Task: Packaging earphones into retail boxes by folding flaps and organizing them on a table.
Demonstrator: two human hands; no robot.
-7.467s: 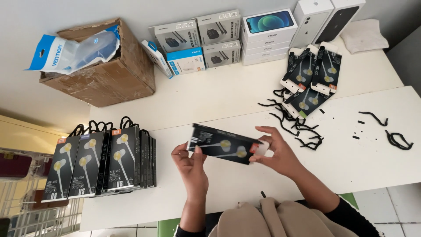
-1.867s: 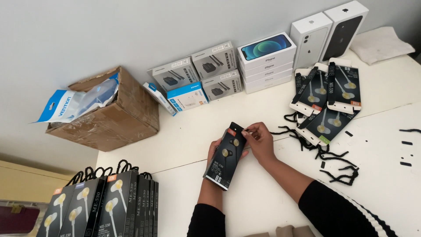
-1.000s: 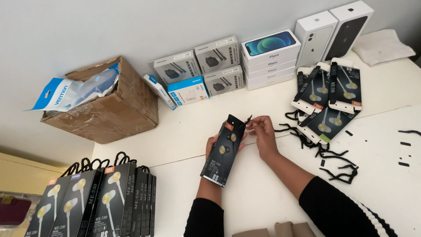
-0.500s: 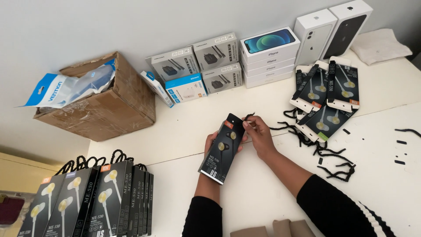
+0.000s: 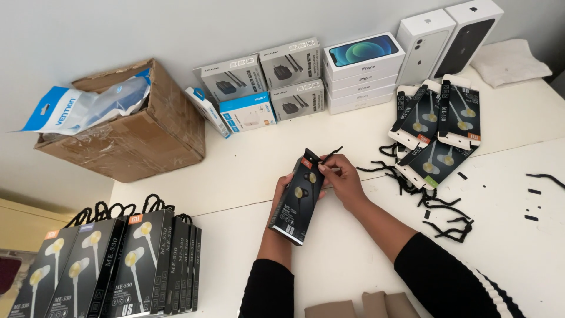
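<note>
Black flat earphone box point(image 5: 297, 197) with gold earbuds pictured sits between my hands above the white table point(image 5: 247, 165). My left hand point(image 5: 283, 189) cups it from behind, fingers wrapped round its edge. My right hand point(image 5: 343, 179) pinches the black cord loop point(image 5: 329, 156) at its top corner. Its long axis runs diagonally, top end pointing away and right, bottom end toward me.

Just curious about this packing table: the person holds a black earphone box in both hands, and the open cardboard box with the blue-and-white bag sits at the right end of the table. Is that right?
Not quite. The cardboard box with the blue-and-white bag sits at the left end, as the head view shows. The rest holds: the left hand and right hand hold a black earphone box.
</note>
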